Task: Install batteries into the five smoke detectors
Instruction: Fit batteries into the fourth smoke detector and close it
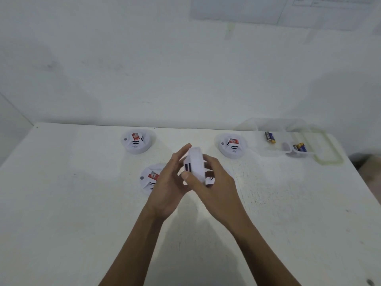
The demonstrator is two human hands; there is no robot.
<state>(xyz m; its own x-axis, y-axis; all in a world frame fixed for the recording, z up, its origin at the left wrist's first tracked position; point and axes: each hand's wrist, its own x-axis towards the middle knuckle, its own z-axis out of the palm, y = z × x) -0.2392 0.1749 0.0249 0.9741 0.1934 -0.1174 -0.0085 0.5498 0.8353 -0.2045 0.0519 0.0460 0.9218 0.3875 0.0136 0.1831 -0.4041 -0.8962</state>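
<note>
- Smoke detector point(195, 162) number one of this round is up off the table point(288, 213), held on edge between your two hands over the middle of the work surface, its slotted side facing you.
- Your right hand point(214, 184) has it in a firm hold: thumb across the near face, fingers curled round the far side.
- Your left hand point(170, 182) lies flat against the unit's left edge with fairly straight fingers, steadying rather than clasping it.
- By the look of it, you are turning the unit over to reach the battery bay; neither hand holds a battery.
- Next you will likely need the back towards you and the cover off, then one hand free to reach right.
- Batteries point(270, 137) wait in the clear tray point(327, 149) at the far right, well apart from your hands.
- Three more detectors sit face up: far left point(135, 141), far right point(231, 145), and one point(149, 179) partly behind your left hand. A fifth I cannot make out.
</note>
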